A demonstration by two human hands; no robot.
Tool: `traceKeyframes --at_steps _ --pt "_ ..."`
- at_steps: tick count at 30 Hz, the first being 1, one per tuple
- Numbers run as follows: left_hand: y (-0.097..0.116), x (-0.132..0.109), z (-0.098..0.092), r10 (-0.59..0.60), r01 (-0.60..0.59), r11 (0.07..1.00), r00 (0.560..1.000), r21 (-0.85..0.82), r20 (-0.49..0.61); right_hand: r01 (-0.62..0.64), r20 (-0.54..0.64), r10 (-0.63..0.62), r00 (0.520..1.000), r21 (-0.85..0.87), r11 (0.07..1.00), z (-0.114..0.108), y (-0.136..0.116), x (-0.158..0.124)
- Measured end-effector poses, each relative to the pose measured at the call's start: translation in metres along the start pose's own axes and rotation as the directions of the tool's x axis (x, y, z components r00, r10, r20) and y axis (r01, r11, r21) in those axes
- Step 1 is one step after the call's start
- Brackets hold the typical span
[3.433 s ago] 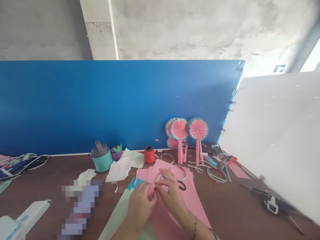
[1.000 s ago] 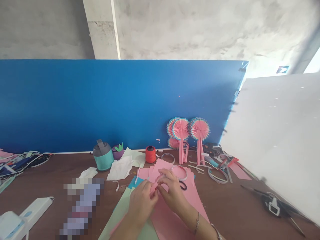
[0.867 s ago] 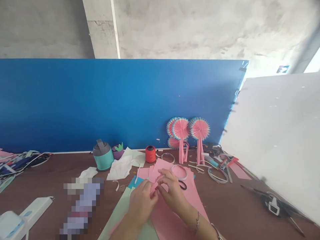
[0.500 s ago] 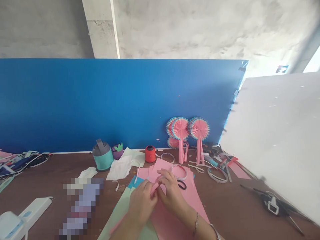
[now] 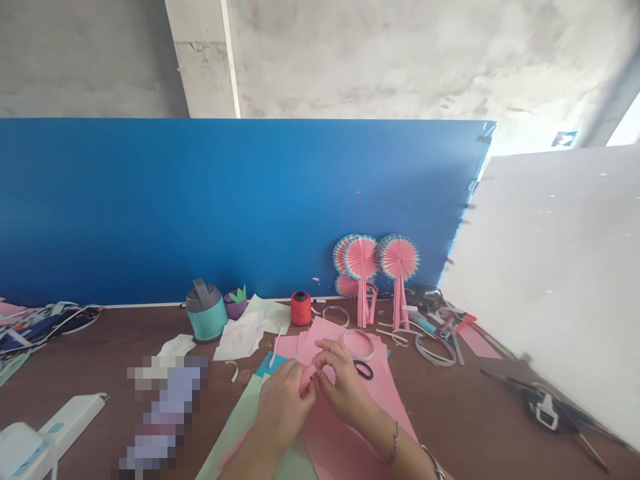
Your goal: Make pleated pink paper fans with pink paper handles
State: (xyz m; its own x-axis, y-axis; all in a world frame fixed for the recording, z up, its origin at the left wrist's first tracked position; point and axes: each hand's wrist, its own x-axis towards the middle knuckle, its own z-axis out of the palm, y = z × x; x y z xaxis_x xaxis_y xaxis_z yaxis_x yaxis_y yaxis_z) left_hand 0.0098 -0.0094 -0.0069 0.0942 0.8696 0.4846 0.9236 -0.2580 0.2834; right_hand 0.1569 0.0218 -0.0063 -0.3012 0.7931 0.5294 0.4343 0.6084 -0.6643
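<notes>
My left hand (image 5: 286,402) is closed around a folded strip of pink paper (image 5: 307,378), whose other end shows beneath my left wrist. At the strip's upper end, the thumb and fingers of my right hand (image 5: 344,383) pinch its tip. Both hands are held over a stack of pink paper sheets (image 5: 383,407), with pale green sheets (image 5: 235,423) to the left. A white tape ring (image 5: 373,348) lies on the pink stack beyond my right hand. Beside it is a dark loop-shaped handle (image 5: 371,372); the rest of that thing is hidden.
Round pleated paper fans (image 5: 361,257) lean on the blue partition (image 5: 225,200). A red container (image 5: 301,310), a teal pot (image 5: 207,320) and white tissue (image 5: 240,337) stand or lie at the back. Right are tape rolls (image 5: 435,350) and a caliper (image 5: 546,411); left, a power strip (image 5: 75,417).
My right fingers have shifted slightly at the tip of the pink paper strip. My left hand has stayed nearly in place, and nothing has been let go.
</notes>
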Motion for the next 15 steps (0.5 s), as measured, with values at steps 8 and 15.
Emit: traceKeyframes --at_steps 8,15 --pt "-0.003 0.001 -0.003 -0.041 0.041 0.999 0.999 0.003 0.033 -0.188 0.015 0.188 0.982 0.129 0.974 -0.013 -0.004 0.005" --pt "-0.01 0.007 -0.01 -0.105 0.105 0.994 0.994 0.023 -0.006 -0.423 -0.072 0.565 0.822 0.587 0.691 -0.031 0.025 0.019"
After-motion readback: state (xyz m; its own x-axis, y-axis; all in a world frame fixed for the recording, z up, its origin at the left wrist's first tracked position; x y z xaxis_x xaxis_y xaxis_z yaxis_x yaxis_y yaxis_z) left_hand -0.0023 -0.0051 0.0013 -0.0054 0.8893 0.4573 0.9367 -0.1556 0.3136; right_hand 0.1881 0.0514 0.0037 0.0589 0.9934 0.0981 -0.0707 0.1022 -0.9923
